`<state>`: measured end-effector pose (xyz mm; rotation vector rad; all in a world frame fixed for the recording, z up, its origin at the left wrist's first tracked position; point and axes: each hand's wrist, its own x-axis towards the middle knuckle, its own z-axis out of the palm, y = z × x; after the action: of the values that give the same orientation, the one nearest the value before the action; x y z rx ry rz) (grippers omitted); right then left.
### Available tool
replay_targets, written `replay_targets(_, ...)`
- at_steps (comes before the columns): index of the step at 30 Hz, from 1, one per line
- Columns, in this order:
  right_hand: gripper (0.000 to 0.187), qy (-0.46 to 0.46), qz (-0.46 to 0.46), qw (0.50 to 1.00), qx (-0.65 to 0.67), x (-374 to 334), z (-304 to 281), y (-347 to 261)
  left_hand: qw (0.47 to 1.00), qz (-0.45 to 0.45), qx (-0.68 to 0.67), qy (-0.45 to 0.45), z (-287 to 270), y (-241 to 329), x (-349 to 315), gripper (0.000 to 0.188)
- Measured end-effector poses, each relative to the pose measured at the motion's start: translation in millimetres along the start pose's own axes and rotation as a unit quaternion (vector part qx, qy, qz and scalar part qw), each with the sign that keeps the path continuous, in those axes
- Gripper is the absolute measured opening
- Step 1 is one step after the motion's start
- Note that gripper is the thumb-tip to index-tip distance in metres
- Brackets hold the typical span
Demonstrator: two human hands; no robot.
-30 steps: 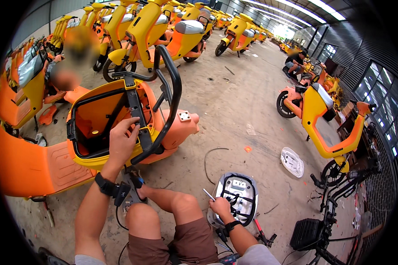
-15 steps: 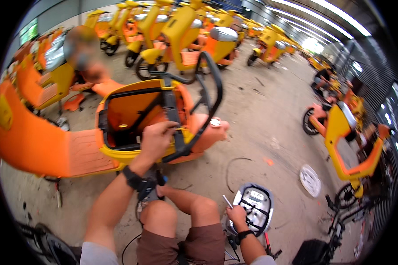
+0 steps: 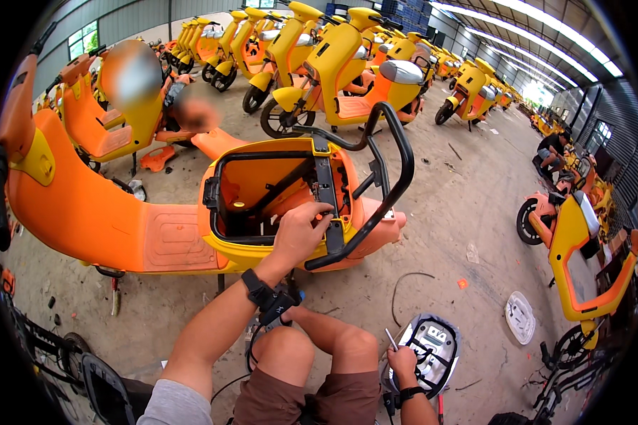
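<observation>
In front of me stands an orange and yellow scooter (image 3: 184,234) with its seat compartment uncovered. My left hand (image 3: 301,237) reaches over the near rim, thumb and fingers pinched together at the black crossbar (image 3: 326,185) behind the opening. Whatever lies between those fingertips is hidden or too small to name. Low on my right, my right hand (image 3: 404,363) is closed around a thin silvery rod-shaped tool (image 3: 390,338), its end pointing up and left. Beside that hand an upturned scooter seat (image 3: 443,348) lies on the floor, its pale underside and black straps showing.
A black tubular rack (image 3: 406,163) rises behind the compartment. On the floor are a black cable (image 3: 395,294), a white oval cover (image 3: 519,317) and an orange piece (image 3: 463,283). Another scooter frame (image 3: 567,273) stands at right. Rows of scooters (image 3: 333,78) fill the back; a person (image 3: 551,154) crouches far right.
The view has swung left, so the scooter and floor items sit farther right in the picture. My left hand stays at the crossbar, and my right hand still holds the rod-shaped tool.
</observation>
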<state>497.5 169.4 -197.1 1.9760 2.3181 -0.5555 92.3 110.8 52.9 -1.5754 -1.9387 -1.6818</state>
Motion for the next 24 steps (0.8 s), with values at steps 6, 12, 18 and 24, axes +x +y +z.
replay_targets(6, 0.038, -0.004, 0.008, 1.000, -0.006, -0.8, -3.8, -2.0, 1.000, -0.008, 0.005, -0.005, -0.4, -0.9, -0.8, 0.018)
replay_targets(12, 0.037, -0.004, 0.002, 1.000, -0.002, -2.7, -5.2, -3.6, 1.000, -0.022, -0.002, -0.009, -2.3, 2.7, -2.0, 0.017)
replay_targets(18, 0.036, -0.004, 0.004, 1.000, 0.005, -3.3, -6.6, -3.0, 1.000, -0.003, 0.016, -0.002, -1.5, 4.1, -0.8, 0.017)
replay_targets(24, 0.037, 0.002, -0.002, 1.000, -0.007, 0.3, -3.0, -2.3, 0.999, -0.021, -0.019, 0.021, -1.8, 3.0, -1.6, 0.017)
